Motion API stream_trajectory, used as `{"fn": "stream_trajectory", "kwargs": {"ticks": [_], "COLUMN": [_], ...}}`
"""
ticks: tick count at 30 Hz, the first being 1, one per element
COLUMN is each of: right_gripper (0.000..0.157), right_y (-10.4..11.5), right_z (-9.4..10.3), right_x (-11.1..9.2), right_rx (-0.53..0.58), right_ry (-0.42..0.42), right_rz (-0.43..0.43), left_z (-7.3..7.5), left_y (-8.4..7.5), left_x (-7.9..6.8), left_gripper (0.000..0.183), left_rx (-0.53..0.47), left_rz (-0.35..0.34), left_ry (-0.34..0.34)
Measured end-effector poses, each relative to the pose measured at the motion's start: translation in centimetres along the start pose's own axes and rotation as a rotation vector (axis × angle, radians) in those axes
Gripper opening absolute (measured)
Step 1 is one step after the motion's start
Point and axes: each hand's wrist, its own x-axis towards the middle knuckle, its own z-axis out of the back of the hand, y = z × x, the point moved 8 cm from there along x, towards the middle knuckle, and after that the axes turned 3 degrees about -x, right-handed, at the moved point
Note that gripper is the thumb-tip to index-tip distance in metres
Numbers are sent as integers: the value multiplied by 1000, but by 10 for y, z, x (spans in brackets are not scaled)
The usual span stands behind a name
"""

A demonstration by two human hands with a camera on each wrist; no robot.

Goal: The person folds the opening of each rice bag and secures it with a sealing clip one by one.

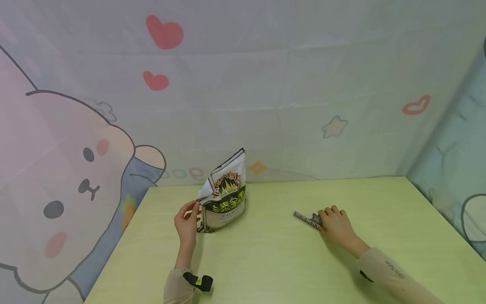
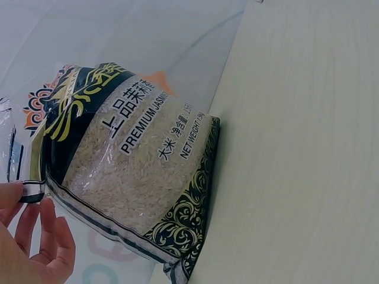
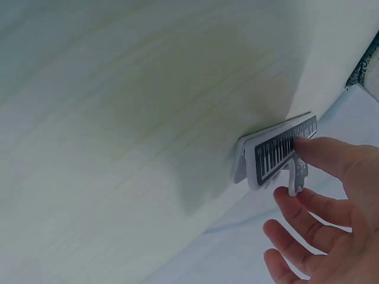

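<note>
Rice bag [image 2: 133, 154] looks glossy and bulging, the clip [image 3: 275, 155] striped.

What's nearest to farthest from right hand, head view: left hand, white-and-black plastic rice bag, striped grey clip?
1. Striped grey clip: pinched by right hand.
2. Plastic rice bag: left of clip.
3. Left hand: at bag's left edge.

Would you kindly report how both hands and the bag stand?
Left hand pinching rice bag. Right hand gripping clip. Bag standing on table. Nothing visible between bag and clip.
</note>
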Motion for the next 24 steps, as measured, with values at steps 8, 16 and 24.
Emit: {"fn": "stream_trajectory", "kwargs": {"ticks": [8, 16, 24], "right_gripper": [24, 20, 20], "right_y": [4, 6, 9], "right_z": [6, 10, 17], "right_x": [0, 1, -2], "right_rx": [55, 69, 50], "right_ry": [-106, -106, -120], "right_rz": [44, 37, 53], "left_z": [0, -1, 0], "left_y": [-1, 1, 2], "left_x": [0, 1, 1], "left_gripper": [27, 27, 26], "left_rx": [5, -5, -2], "left_rz": [-13, -25, -19], "left_ry": [8, 12, 7]}}
